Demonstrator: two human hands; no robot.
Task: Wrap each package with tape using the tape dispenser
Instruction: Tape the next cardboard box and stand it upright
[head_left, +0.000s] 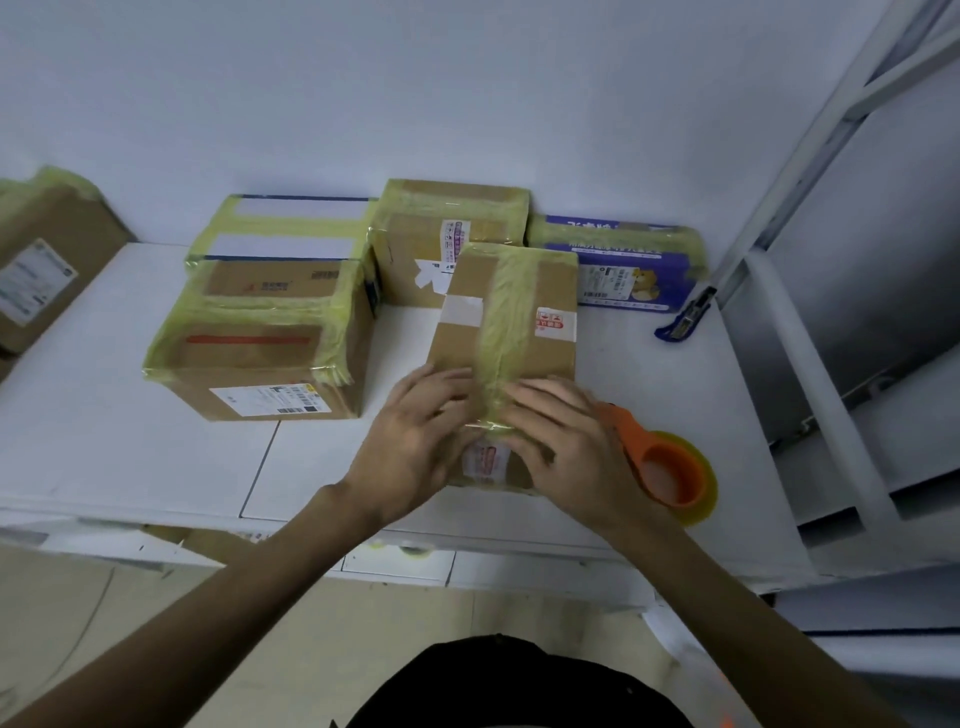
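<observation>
A brown cardboard package (506, 322) lies near the front of the white table (130, 457), with a yellowish tape strip running along its top. My left hand (415, 441) and my right hand (566, 441) both press flat on its near end, on either side of the strip's end. The orange tape dispenser (667, 470) with its tape roll lies on the table just right of my right hand, and neither hand holds it.
Taped boxes stand behind: a large one (260, 338) at left, a white-labelled one (285, 228), a brown one (447, 234), a blue pack (623, 265). A blue utility knife (685, 317) lies at the right. Another box (47, 260) sits far left, a metal shelf frame (810, 312) at right.
</observation>
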